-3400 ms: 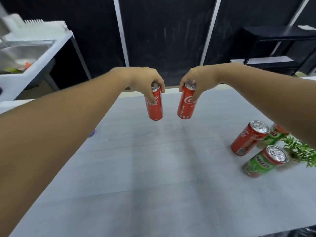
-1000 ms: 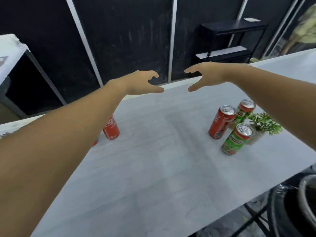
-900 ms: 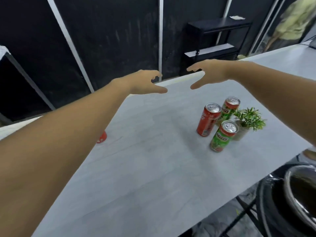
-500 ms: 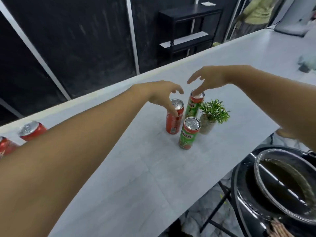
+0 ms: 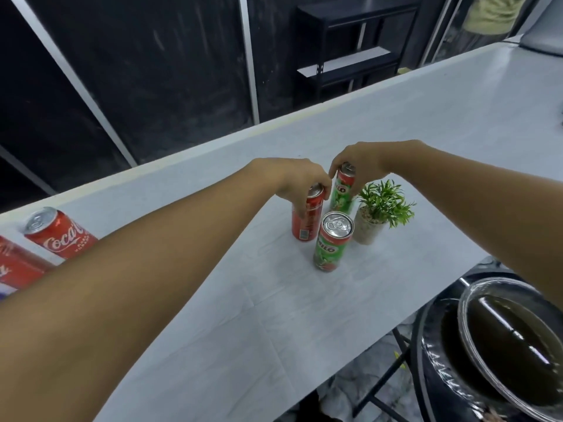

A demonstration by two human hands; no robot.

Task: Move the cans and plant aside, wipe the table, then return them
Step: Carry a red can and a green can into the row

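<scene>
On the grey table a red cola can stands upright with my left hand closed over its top. Just behind it a green Milo can stands upright, and my right hand grips its top. A second green Milo can stands free in front of them. To the right is a small potted plant in a pale pot. Two more red cola cans stand at the far left, the nearer one partly cut off by the frame edge.
A black bin with a shiny liner stands beyond the table's right front edge. A black shelf unit stands behind the table against dark panels. A person in a yellow-green top is at the top right.
The view swung right from the two set-down cola cans. Both hands dropped from open above the table onto the can tops, the left on the red can, the right on the rear Milo can.
</scene>
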